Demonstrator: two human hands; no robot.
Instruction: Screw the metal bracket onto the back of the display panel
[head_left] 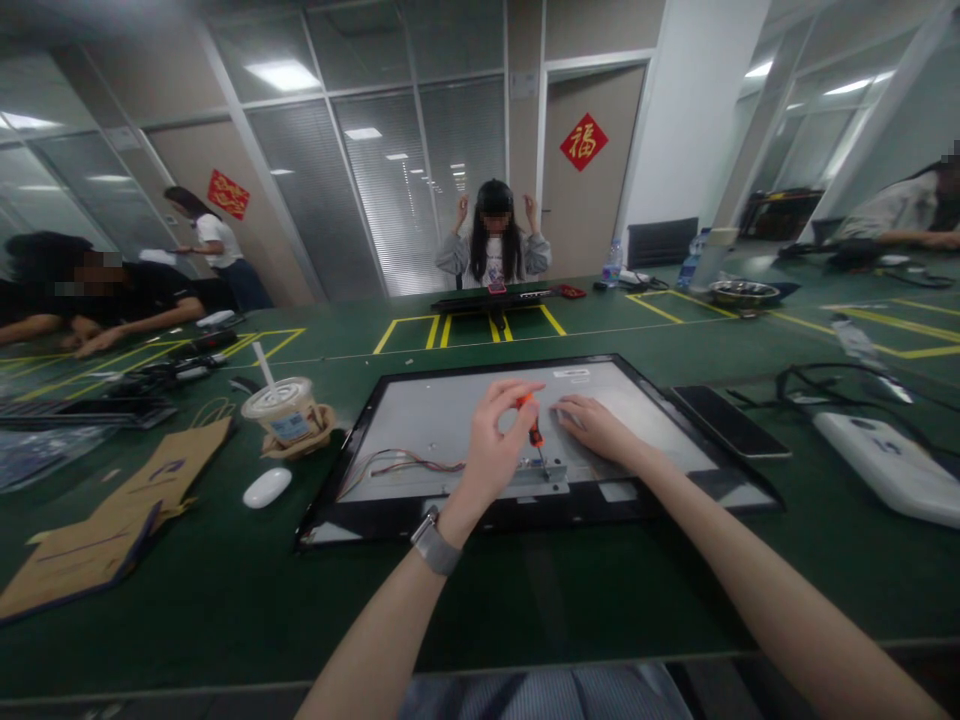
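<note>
A flat panel (420,420) with a black frame and a grey metal back lies on the green table in front of me. My left hand (501,430) is closed around the orange and black handle of a screwdriver (535,432). The screwdriver stands nearly upright, its tip down at a small metal bracket (555,474) near the panel's front edge. Thin coloured wires (409,460) run left from the bracket. My right hand (596,425) lies on the panel's back, right of the screwdriver, its fingers spread and holding nothing.
Left of the panel are a lidded cup (289,410), a white case (267,487) and brown paper bags (142,490). A phone (727,420), black cables and a white device (885,465) are to the right. Other people are around the table.
</note>
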